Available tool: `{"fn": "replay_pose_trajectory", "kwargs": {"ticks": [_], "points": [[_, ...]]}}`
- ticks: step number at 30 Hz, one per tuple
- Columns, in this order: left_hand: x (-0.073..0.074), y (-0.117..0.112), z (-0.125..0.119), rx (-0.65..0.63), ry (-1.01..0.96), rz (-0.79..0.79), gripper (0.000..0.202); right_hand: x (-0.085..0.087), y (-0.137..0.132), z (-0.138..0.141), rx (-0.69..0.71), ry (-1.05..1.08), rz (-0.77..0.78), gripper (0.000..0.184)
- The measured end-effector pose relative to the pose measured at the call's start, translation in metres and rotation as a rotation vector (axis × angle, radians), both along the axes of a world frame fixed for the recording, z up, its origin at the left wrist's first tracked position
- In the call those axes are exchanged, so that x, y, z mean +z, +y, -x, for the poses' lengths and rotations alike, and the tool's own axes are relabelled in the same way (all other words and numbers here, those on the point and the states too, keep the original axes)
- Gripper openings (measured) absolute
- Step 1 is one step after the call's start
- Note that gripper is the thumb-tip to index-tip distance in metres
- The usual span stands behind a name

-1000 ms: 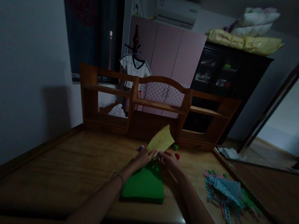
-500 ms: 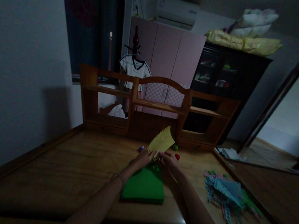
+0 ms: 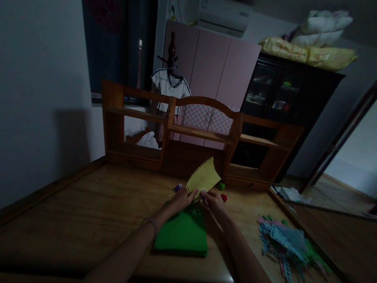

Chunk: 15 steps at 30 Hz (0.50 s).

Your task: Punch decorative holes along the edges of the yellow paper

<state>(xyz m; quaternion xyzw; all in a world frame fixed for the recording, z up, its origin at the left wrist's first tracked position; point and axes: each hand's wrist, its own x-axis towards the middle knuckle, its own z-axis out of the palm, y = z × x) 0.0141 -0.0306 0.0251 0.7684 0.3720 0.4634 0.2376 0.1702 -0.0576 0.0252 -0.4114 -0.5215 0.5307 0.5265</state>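
Note:
A curved yellow sheet [image 3: 203, 176] with a row of holes along its edges stands tilted above the table, bending a little. My left hand [image 3: 185, 198] pinches it at the lower left. My right hand [image 3: 214, 202] is closed at its lower right edge, with a small purplish spot at the fingertips that is too small to name. Under both hands lies a flat green stack or pad [image 3: 182, 234], its far end partly covered by them. What the fingertips do at the lower edge is hard to see in the dim light.
Beyond my hands lie a small purple item [image 3: 178, 187], a green one [image 3: 221, 186] and a red one [image 3: 224, 198]. A pile of blue, green and pink perforated pieces [image 3: 288, 242] sits on the right of the wooden table [image 3: 78, 211]. A wooden shelf unit [image 3: 202, 135] stands at the back.
The yellow sheet has tipped slightly, its top corner shifting a little left and up. Both hands stay in nearly the same place.

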Motion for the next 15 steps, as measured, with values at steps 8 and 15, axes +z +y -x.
{"fn": "replay_pose_trajectory", "kwargs": {"ticks": [8, 15], "points": [[-0.006, 0.004, 0.0, 0.009, -0.007, -0.015, 0.039, 0.012, -0.012, 0.004, -0.017, 0.023, -0.022, 0.029], [-0.005, 0.004, -0.001, -0.016, -0.036, -0.012, 0.039, 0.01, -0.008, 0.005, -0.067, 0.017, 0.015, 0.032]]}}
